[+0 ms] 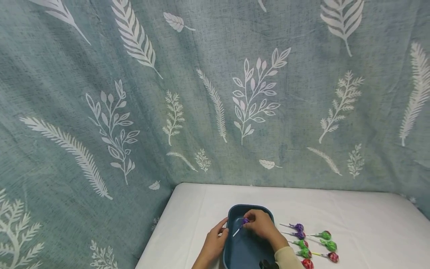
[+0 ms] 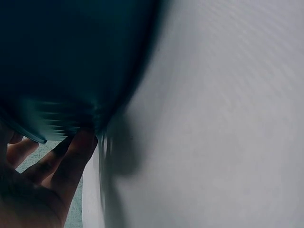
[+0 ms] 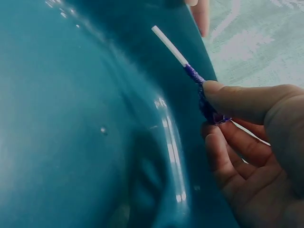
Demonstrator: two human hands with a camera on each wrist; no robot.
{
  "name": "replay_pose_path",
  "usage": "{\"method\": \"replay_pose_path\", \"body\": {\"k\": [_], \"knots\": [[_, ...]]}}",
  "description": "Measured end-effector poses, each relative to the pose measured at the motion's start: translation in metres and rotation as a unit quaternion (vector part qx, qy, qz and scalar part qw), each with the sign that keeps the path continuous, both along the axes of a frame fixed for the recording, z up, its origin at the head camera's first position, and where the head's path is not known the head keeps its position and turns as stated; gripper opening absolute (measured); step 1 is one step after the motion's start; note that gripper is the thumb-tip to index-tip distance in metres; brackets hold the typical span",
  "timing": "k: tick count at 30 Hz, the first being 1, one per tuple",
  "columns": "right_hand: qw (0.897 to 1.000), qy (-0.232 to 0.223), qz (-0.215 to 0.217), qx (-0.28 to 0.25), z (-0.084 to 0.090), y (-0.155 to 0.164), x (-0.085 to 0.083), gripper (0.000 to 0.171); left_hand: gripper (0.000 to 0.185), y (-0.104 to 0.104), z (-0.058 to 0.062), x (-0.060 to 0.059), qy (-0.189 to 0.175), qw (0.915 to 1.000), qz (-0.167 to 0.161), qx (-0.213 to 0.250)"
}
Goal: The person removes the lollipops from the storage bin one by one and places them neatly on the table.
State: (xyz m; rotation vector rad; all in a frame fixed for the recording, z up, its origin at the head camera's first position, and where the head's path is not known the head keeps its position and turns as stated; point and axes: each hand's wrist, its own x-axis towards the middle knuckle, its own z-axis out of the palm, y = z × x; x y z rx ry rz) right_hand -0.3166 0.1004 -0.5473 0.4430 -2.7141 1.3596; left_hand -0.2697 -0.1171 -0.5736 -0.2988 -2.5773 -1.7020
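A purple-wrapped lollipop with a white stick is pinched between the thumb and fingers of my right hand. The right hand holds it over the inside of a dark blue plastic tray, its stick pointing down and left in the head view. At the tray's left side, my left hand grips the rim, with fingers against the outer wall in the left wrist view. Right of the tray, beside my right forearm, lie several more lollipops, among them a purple one and a green one.
The loose lollipops lie in rough rows on a white-covered table, including a red one at the bottom edge and a dark red one with a yellow stick. A leaf-patterned curtain hangs behind and left of the table.
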Motion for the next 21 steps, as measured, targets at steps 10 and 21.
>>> {"method": "replay_pose_path", "body": {"k": [10,21], "knots": [[0.998,0.010,-0.044,-0.032,0.015,0.010,0.007,0.024,0.044,0.001,-0.002,-0.001,-0.007,0.9999,0.002,-0.010],[0.996,-0.001,-0.078,-0.050,0.025,0.026,0.017,0.023,0.044,0.001,0.000,0.000,-0.008,0.9998,0.003,-0.020]]}}
